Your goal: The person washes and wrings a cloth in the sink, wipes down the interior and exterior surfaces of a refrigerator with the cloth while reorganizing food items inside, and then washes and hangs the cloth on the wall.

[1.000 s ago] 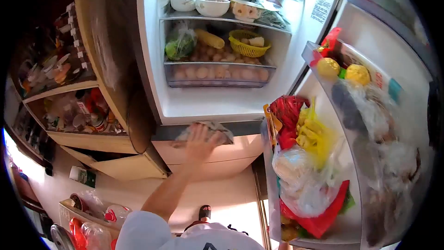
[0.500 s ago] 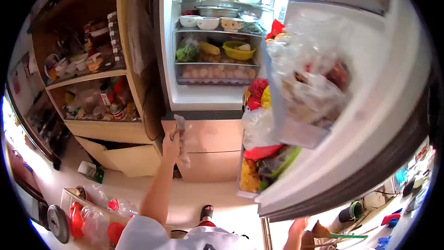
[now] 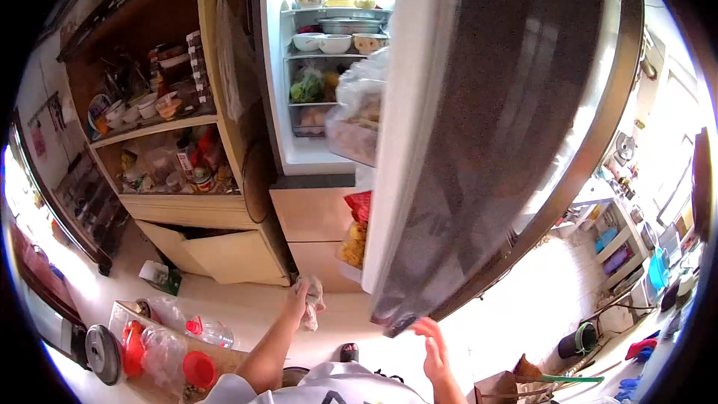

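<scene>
My left hand (image 3: 298,301) is closed on a crumpled, pale patterned cloth (image 3: 312,304), low in front of the fridge's pink lower drawers (image 3: 318,217). My right hand (image 3: 431,344) has its fingers apart beside the bottom edge of the dark fridge door (image 3: 479,142) and holds nothing. The door stands partly open and covers the right side of the fridge interior. White bowls (image 3: 334,44), green vegetables in a bag (image 3: 307,88) and part of a lower bin show inside. Bagged food (image 3: 359,112) sits in the door shelf.
An open wooden cabinet (image 3: 157,120) with dishes and jars stands at the left. Below it are a green-and-white box (image 3: 161,277), a plastic bottle (image 3: 211,331) and a red container (image 3: 199,369). A dark bucket (image 3: 577,341) and a broom (image 3: 553,378) are at the lower right.
The fridge door has swung further toward closed, across the shelves. My left hand has moved down, away from the fridge front, with the cloth. My right hand has come up beside the door's bottom edge.
</scene>
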The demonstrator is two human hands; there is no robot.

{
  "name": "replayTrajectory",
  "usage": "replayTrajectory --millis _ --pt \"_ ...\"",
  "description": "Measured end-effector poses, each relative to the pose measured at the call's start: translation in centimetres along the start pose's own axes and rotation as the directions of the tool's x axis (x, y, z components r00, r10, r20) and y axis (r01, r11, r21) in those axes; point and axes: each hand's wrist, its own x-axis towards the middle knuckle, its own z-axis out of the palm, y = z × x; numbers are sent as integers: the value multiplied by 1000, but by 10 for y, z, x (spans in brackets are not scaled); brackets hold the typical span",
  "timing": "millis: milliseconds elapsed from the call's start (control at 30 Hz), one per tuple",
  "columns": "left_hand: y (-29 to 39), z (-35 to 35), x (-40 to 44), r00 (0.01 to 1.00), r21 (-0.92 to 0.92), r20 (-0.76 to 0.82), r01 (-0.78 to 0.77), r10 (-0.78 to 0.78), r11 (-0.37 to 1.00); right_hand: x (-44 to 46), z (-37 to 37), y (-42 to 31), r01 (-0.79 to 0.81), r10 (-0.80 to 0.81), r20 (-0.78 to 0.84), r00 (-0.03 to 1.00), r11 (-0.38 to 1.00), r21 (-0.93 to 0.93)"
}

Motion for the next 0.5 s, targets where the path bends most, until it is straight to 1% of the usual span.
replayTrajectory --millis 33,67,133,167,233,267,300,333,400,500 --pt "0 5 -9 999 -6 -10 49 -50 999 0 0 -2 -126 112 129 985 986 106" --pt "-9 6 -9 999 0 9 38 -38 999 -2 4 11 -212 207 161 965 977 14" --pt "-24 6 -11 999 10 42 20 -20 1000 0 13 11 -287 319 151 936 937 -197" --pt "-26 13 -18 993 1 -29 113 -113 994 -3 14 25 -285 334 182 925 925 -252" --pt "-51 18 -19 994 37 61 86 -88 996 -9 19 37 -353 400 195 895 905 -237" --pt "-48 29 -27 992 55 106 69 -75 996 -11 22 43 -385 431 202 879 894 -229" --pt "-45 40 -38 978 71 186 81 -93 994 -15 24 50 -391 424 209 881 902 -183" --pt "-42 48 -43 951 186 259 123 -169 975 -15 26 53 -399 437 221 872 895 -197" --pt "-39 66 -60 908 220 369 121 -197 968 -17 27 56 -418 468 241 851 879 -229" --pt "-20 91 -81 815 133 566 63 -128 989 -13 34 65 -363 399 163 903 908 -210"
